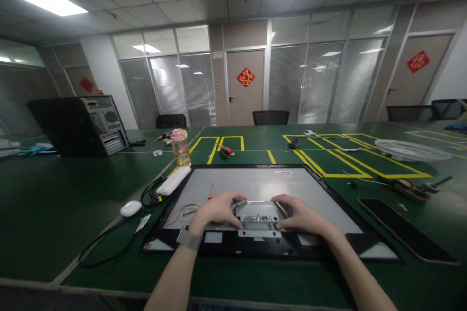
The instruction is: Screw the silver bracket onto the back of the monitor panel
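A monitor panel [251, 180] lies flat on the green table, its grey metal back facing up inside a black frame. Over its near middle sits a metal bracket [257, 234] with a row of video connectors along it. My left hand [221, 209], with a watch on the wrist, grips the bracket's left side between thumb and fingers. On the opposite side my right hand [297, 214] holds the bracket the same way. Thin wires [182, 211] lie on the panel left of my left hand. A thin screwdriver [210, 193] rests just beyond that hand.
Left of the panel are a white power strip [174, 181], a white mouse-like object [130, 208] and black cables. A pink-lidded bottle [181, 148] stands behind them. A computer case [78, 125] is far left. At right lie a dark flat slab [406, 228] and a power tool [410, 188].
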`<act>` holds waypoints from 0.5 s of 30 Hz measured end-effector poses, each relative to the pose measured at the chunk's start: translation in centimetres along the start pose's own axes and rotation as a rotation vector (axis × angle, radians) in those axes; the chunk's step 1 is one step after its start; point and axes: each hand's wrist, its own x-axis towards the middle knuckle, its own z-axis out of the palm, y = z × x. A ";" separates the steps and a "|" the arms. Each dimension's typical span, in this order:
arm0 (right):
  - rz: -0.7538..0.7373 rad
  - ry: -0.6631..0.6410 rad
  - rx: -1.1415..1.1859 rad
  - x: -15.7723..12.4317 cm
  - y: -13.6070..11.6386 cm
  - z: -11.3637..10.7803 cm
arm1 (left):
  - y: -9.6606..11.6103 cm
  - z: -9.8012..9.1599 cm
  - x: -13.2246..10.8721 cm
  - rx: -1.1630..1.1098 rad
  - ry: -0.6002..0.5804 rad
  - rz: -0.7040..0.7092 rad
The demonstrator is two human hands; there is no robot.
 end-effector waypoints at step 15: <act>-0.073 0.000 -0.005 0.0 -1.1 -0.4 | -0.5 0.2 0.0 -0.031 0.006 0.064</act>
